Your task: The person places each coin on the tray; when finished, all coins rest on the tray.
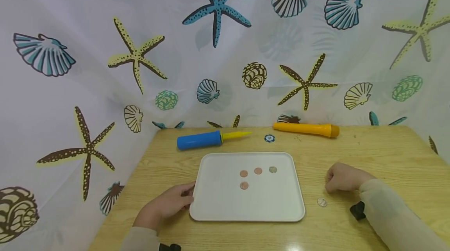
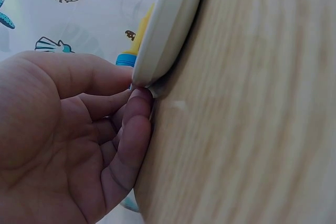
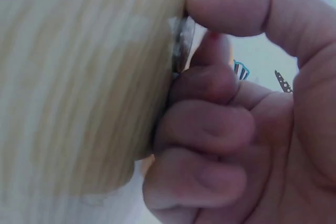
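Note:
A white tray point(image 1: 218, 208) lies on the table with several copper coins point(image 1: 244, 185) and one silvery coin point(image 1: 272, 169) on it. My left hand point(image 1: 175, 200) holds the tray's left edge; in the left wrist view the thumb point(image 2: 94, 74) is on the rim and the fingertips point(image 2: 140, 100) tuck low beside it. Right of the tray, my right hand point(image 1: 342, 178) is low at the tabletop with its fingers curled. Its thumb point(image 3: 231, 11) and index finger pinch a shiny coin point(image 3: 182, 45), partly hidden. Another silvery coin point(image 1: 321, 202) lies just in front of this hand.
Behind the tray lie a blue hand pump point(image 1: 198, 140) with a yellow nozzle, a dark poker chip point(image 1: 269, 138) and an orange toy microphone point(image 1: 306, 129). A white curtain point(image 1: 232, 63) printed with starfish and shells hangs along the table's back and left side.

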{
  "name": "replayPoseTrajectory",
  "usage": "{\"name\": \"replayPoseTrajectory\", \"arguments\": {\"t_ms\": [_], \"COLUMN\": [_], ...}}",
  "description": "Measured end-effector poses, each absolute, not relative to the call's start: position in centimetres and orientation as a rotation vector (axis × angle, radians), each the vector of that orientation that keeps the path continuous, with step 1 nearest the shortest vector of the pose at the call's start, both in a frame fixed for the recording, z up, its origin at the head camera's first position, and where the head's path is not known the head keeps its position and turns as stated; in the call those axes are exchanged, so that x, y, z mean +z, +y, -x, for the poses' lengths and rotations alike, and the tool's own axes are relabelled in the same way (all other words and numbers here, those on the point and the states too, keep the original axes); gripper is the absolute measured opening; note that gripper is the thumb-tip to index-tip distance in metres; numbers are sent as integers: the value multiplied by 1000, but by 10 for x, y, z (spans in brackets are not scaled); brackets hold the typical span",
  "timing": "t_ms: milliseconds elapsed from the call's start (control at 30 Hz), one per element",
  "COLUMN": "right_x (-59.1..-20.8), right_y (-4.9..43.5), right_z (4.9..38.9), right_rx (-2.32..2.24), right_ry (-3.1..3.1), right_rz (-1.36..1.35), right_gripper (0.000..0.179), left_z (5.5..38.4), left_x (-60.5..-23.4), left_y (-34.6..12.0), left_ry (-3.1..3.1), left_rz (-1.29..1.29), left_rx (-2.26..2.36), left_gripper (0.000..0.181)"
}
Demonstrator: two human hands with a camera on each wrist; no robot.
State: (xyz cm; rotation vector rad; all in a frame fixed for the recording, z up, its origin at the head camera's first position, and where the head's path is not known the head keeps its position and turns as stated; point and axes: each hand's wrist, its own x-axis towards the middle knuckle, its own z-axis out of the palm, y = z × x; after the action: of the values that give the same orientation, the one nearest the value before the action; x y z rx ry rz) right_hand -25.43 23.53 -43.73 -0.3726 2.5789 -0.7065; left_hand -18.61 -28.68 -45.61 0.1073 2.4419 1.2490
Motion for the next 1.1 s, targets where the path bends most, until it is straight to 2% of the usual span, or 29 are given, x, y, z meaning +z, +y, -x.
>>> {"name": "replayPoseTrajectory", "arguments": {"t_ms": [400, 633, 1100], "right_x": [-428, -427, -428], "right_y": [221, 208, 201], "right_z": [249, 250, 248], "right_rx": [-448, -288, -141], "right_ry": [2772, 2801, 2845], "right_rz": [493, 469, 528], "right_gripper": [13, 20, 13], "left_z": [189, 188, 186], "left_x": [-457, -456, -455], "left_y": [-289, -287, -287], "left_ry": [2459, 2446, 2445], "left_rz": [-98, -103, -117], "left_rx": [1219, 1231, 1226], "left_gripper": [57, 59, 60]}}
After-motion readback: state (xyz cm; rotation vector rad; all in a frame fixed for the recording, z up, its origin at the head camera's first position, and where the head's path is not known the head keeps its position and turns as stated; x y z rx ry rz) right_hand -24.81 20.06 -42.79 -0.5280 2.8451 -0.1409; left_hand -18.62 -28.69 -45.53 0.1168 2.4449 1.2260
